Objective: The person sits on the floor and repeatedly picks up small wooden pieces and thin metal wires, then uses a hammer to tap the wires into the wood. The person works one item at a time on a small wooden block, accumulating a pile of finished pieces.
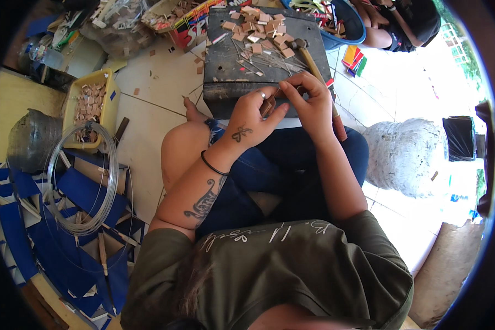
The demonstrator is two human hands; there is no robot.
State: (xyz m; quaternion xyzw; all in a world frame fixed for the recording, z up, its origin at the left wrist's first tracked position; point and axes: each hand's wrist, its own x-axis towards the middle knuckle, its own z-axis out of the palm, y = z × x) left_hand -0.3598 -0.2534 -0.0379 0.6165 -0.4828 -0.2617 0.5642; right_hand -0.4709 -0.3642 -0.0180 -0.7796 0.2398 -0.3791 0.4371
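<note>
My left hand point(252, 118) is closed around a few small brown square tiles point(267, 106) in front of the dark box's near edge. My right hand point(312, 102) meets it at the fingertips, thumb and index finger pinched together; whatever lies between them is too small to make out. Just beyond both hands, the dark worn box point(220, 60) carries a pile of similar brown square pieces point(258, 25) and several thin wire lengths point(264, 63). A hammer point(312, 60) lies along its right side, the handle passing behind my right hand and over the box's edge.
On the left are a yellow basket point(114, 99) of brown pieces, a coil of wire point(54, 181) and a heap of blue folded pieces point(77, 275). A blue basin point(344, 39) stands at the back right near another person point(401, 25). A wrapped bundle point(407, 157) sits right.
</note>
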